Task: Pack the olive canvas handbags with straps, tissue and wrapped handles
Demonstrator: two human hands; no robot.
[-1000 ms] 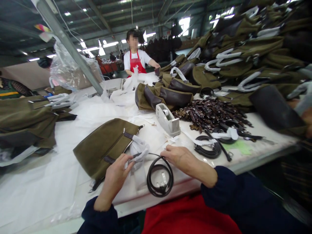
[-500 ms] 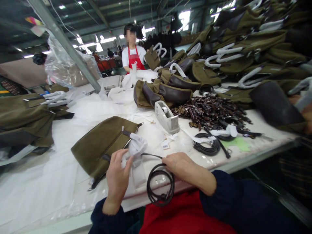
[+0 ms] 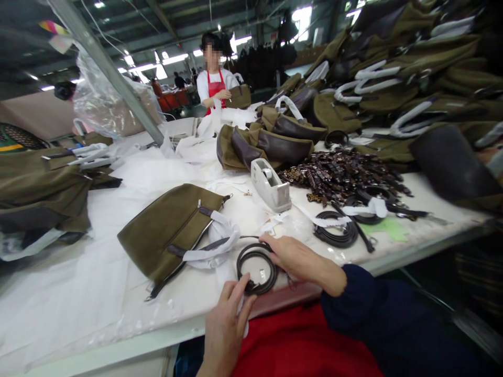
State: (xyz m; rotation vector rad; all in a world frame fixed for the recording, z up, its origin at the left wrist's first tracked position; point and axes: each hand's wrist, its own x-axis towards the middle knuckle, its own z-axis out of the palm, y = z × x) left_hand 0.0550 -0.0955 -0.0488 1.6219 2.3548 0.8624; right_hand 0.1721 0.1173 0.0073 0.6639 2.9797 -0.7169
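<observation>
My right hand [image 3: 296,257] grips the upper right of a coiled dark strap [image 3: 270,285] at the table's front edge. At the coil's lower left, my left hand [image 3: 230,317] pinches it near a small metal fitting. A bit of white material shows between my left fingers; its kind is unclear. Left of the coil lies an olive handbag [image 3: 167,228], flat on the table, its handles [image 3: 208,254] wrapped in white. The strap's free end runs left from my right hand toward those handles; where it ends is hidden.
A grey tape dispenser [image 3: 271,186] stands beyond the coil. Further right lie a heap of brown straps [image 3: 346,173], more coiled straps [image 3: 334,230] and a large pile of olive bags [image 3: 424,68]. A slanted metal post [image 3: 106,68] rises at left. A co-worker [image 3: 214,84] stands across the table.
My left hand has left the bag's wrapped handles and moved down and right onto the coil. The coil has risen slightly. Across the table, the co-worker's bag is lower.
</observation>
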